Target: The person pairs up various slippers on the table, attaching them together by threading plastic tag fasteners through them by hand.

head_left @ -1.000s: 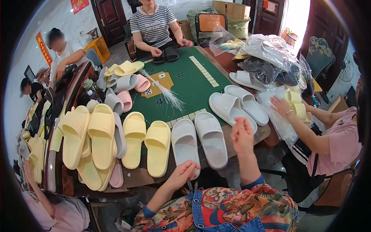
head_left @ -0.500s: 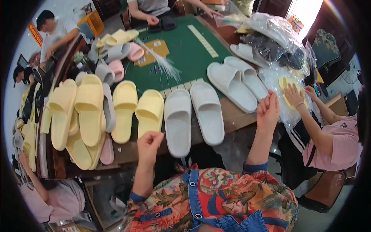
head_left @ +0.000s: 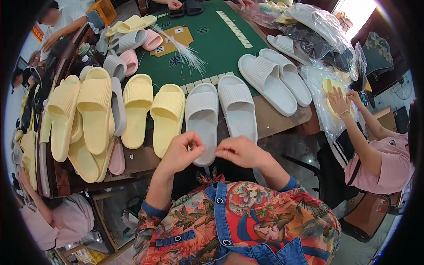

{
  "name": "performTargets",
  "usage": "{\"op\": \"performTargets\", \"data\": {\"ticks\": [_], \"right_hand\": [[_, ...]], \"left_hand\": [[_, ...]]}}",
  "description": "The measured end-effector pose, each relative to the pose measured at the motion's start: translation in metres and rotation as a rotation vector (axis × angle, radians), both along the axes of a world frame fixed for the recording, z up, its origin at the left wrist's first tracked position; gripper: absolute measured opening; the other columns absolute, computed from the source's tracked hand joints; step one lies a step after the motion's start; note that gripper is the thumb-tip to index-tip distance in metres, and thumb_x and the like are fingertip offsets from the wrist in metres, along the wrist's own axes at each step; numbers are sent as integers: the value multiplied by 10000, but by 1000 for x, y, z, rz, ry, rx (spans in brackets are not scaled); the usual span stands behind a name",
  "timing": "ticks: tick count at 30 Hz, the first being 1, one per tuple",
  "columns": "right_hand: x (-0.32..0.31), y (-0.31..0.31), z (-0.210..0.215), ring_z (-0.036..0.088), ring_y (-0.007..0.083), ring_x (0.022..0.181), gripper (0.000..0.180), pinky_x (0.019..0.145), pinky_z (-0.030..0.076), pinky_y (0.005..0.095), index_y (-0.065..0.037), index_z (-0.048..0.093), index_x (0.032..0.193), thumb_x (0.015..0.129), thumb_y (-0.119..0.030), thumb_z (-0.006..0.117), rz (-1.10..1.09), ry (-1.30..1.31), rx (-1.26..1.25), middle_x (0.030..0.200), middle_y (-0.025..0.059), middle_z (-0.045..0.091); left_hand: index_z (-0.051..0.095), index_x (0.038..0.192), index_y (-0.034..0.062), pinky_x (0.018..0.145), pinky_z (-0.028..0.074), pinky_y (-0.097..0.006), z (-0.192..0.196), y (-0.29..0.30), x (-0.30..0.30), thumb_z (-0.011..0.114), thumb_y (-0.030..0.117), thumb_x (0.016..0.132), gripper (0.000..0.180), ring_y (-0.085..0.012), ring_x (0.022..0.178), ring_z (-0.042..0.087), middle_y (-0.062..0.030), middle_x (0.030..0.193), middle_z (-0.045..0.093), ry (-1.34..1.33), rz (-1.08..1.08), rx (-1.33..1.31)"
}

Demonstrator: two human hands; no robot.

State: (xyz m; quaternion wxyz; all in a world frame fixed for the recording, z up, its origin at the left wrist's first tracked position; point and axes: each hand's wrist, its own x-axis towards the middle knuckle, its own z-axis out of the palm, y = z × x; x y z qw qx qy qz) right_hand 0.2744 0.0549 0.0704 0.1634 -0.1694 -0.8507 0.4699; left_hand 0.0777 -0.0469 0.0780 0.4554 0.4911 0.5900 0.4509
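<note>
The big tabletop (head_left: 282, 121) has a green mat and many slippers. A white slipper pair (head_left: 221, 110) lies at its near edge, next to a yellow pair (head_left: 152, 110). Just below, the left hand (head_left: 180, 152) and right hand (head_left: 240, 151) pinch shut, maybe on a thin thread.

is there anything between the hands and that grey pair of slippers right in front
Nothing visible. The left hand and right hand hover at the table's near edge, right by the heel of the left grey slipper; the right grey slipper lies beside it.
</note>
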Motion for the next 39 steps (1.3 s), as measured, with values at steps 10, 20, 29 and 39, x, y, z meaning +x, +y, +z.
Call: {"op": "performTargets", "data": {"ticks": [10,20,29,39], "right_hand": [[-10,-24,-23,229,45,427,226,366,136,192,-100,479,790,941,-248,402,-1,4,-1621,579,-41,343],[-78,12,-46,240,57,440,159,369,172,197,-89,457,850,935,-220,426,-339,67,-1806,623,-23,372],[-103,40,-49,232,57,454,178,373,177,191,-110,455,905,964,-255,372,-369,35,-1600,639,-17,388],[-118,38,-57,230,61,432,160,364,161,204,-119,426,867,951,-235,356,-383,-7,-1445,612,-18,387]], "left_hand": [[564,881,2,654,437,-321,-32,62,-34,488,143,893,160,-228,730,563,-100,782,603,351,389,383],[579,969,59,769,428,-414,-58,143,-69,427,204,898,222,-324,869,556,-96,844,643,933,267,228],[629,834,50,789,413,-487,-51,157,-68,450,323,877,329,-368,923,536,-164,863,630,826,139,-26],[708,808,114,839,435,-426,-46,180,-64,618,452,699,367,-315,941,585,-132,874,662,734,123,-189]]}}
